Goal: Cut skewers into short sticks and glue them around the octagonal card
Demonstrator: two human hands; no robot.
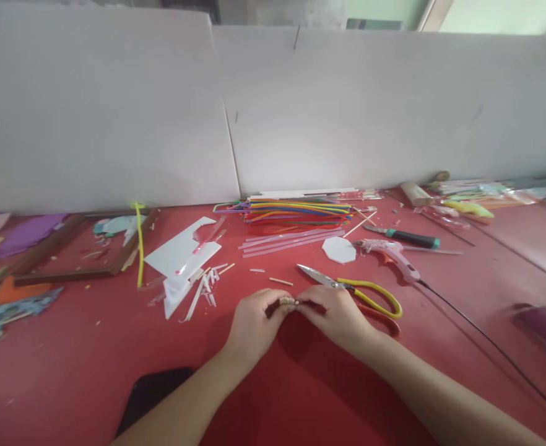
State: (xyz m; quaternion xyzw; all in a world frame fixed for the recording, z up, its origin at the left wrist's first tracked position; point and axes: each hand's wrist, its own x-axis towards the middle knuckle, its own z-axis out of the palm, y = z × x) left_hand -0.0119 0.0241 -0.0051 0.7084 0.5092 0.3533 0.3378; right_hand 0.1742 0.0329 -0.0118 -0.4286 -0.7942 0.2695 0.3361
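Observation:
Between my two hands is a small row of short wooden stick pieces (286, 301), tan and partly covered by fingertips. My left hand (254, 319) pinches it from the left. From the right, the thumb and fingertips of my right hand (338, 313) close on its other end; whether they grip a separate piece there is too small to tell. Just beyond the fingers lies a loose short wooden stick (281, 281). Scissors with yellow and red handles (370, 294) rest beside my right hand, partly hidden by it.
On the red table (273, 396) lie a pink glue gun (394, 254) with a trailing cord, a utility knife (412, 238), a white octagon (339, 249), colourful pipe cleaners (298, 212), white scraps (180, 248), a wooden frame (69, 272) and a dark phone-like slab (152, 390). White panels (347, 111) stand behind.

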